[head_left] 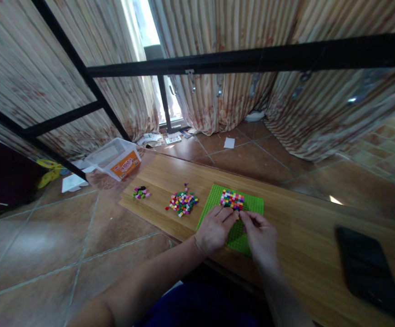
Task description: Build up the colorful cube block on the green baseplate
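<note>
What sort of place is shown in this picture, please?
Probably a room in a home, though I cannot be certain: long patterned curtains hang at the window side, the floor is tiled, and loose toy bricks lie on a wooden table.

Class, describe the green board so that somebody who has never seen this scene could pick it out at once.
Start with the long wooden table and find the left hand and right hand over it. Beneath them lies the green board, between the heap of loose bricks and the dark phone-like slab. Unlike either, it is a bright green studded sheet.
</note>
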`<state>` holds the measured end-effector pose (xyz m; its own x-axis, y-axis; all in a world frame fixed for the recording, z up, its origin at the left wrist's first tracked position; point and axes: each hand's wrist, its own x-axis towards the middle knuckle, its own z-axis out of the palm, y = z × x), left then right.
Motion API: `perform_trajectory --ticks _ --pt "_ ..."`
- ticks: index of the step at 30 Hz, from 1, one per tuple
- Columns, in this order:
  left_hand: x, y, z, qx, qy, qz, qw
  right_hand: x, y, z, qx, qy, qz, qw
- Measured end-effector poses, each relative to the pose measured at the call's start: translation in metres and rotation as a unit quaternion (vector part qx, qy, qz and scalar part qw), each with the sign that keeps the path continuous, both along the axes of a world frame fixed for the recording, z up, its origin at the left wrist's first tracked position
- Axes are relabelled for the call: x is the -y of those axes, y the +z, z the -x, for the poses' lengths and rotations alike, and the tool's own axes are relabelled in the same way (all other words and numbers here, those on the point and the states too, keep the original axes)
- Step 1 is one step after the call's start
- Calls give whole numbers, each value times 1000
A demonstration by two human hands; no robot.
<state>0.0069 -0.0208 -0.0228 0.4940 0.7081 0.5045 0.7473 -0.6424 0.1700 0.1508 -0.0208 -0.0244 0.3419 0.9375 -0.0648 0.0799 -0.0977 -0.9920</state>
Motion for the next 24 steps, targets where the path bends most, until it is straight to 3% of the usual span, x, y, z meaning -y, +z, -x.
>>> perform_trajectory --ticks 7,10,15,18,20,22,24 --pt "11 19 8 73 1 1 997 6 -2 -11 22 -37 24 999" --pt "14 15 31 136 81 25 987 14 0 -20 25 -53 14 998" --pt "26 -7 81 210 220 63 951 33 6 -19 71 -48 39 996" --pt "37 -16 102 210 263 87 938 47 25 0 96 6 12 995" --pt "43 -19 110 215 279 94 931 61 46 16 115 85 -38 989" --pt "47 -21 115 220 287 97 927 80 70 27 141 202 -105 963" --pt "50 -22 117 215 292 103 926 105 93 32 162 255 -195 933"
